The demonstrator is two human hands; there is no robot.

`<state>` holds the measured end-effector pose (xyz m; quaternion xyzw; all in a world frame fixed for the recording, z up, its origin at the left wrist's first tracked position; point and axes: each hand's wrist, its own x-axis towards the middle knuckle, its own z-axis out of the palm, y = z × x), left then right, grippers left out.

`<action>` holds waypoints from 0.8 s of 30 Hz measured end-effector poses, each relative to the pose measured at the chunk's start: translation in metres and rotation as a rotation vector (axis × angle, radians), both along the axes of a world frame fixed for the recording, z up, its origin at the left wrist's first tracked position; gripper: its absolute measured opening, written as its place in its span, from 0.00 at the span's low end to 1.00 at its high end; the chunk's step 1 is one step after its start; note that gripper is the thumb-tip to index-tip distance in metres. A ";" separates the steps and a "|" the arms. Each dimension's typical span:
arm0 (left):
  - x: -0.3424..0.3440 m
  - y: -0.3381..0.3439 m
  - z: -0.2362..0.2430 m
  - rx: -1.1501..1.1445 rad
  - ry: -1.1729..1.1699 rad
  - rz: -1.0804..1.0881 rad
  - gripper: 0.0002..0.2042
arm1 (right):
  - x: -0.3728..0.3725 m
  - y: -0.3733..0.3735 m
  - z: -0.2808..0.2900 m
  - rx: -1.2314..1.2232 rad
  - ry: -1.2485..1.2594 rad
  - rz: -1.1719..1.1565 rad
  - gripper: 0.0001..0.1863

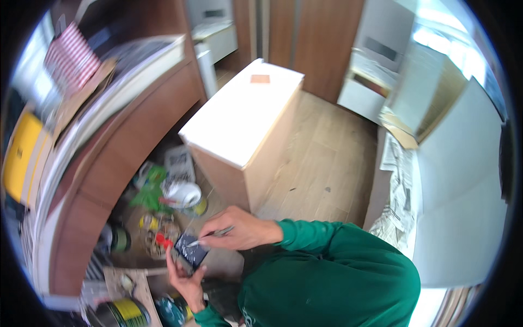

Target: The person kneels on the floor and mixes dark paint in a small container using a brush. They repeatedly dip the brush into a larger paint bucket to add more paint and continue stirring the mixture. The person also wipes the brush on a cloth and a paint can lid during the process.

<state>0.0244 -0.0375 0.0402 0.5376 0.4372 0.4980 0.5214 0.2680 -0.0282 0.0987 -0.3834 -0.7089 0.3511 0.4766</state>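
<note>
My left hand (pixel 187 280) holds a dark rectangular pad (pixel 189 252) with white smears, its fingers along the edges. My right hand (pixel 231 231) grips a thin grey tool (pixel 221 233) like a spatula, its tip over the pad. A red object (pixel 162 240) is just beyond the left fingertips; I cannot tell whether they touch. Beside and beyond the hands lie small yellow containers (pixel 150 222), a white tub (pixel 182 194) and a green plastic bag (pixel 155 182). A large can (pixel 122 315) with a yellow-green label is at the lower left.
A white-topped cabinet (pixel 239 111) stands ahead on the wooden floor (pixel 321 163). A curved brown furniture frame (pixel 136 136) with bags and a yellow case (pixel 24 158) is on the left. Grey-white panels (pixel 457 191) and crumpled newspaper (pixel 392 180) are on the right.
</note>
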 end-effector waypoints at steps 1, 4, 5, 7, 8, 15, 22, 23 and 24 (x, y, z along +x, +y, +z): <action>0.005 0.002 -0.003 -0.016 -0.091 -0.017 0.53 | -0.002 0.002 0.000 0.048 -0.005 -0.049 0.07; 0.008 0.007 -0.011 0.000 -0.120 -0.060 0.54 | 0.001 -0.004 -0.003 0.028 -0.002 0.042 0.08; 0.008 0.008 -0.014 0.030 -0.100 -0.061 0.54 | 0.004 -0.006 -0.004 -0.032 -0.027 0.134 0.08; 0.008 0.010 -0.018 0.113 -0.062 -0.070 0.54 | 0.010 -0.007 -0.006 0.006 0.053 -0.007 0.08; 0.008 0.010 -0.020 0.076 -0.043 -0.053 0.54 | 0.012 -0.007 -0.007 0.019 0.093 -0.074 0.08; 0.020 0.012 -0.023 0.029 -0.073 -0.086 0.54 | 0.024 -0.014 -0.008 -0.002 -0.015 0.047 0.07; 0.026 0.017 -0.030 0.038 -0.098 -0.149 0.52 | 0.035 -0.019 -0.003 -0.006 -0.011 0.036 0.09; 0.026 0.017 -0.031 0.041 -0.082 -0.132 0.52 | 0.037 -0.019 -0.002 -0.055 -0.027 0.039 0.09; 0.027 0.017 -0.031 0.053 -0.074 -0.125 0.52 | 0.038 -0.019 -0.002 -0.113 -0.044 0.042 0.10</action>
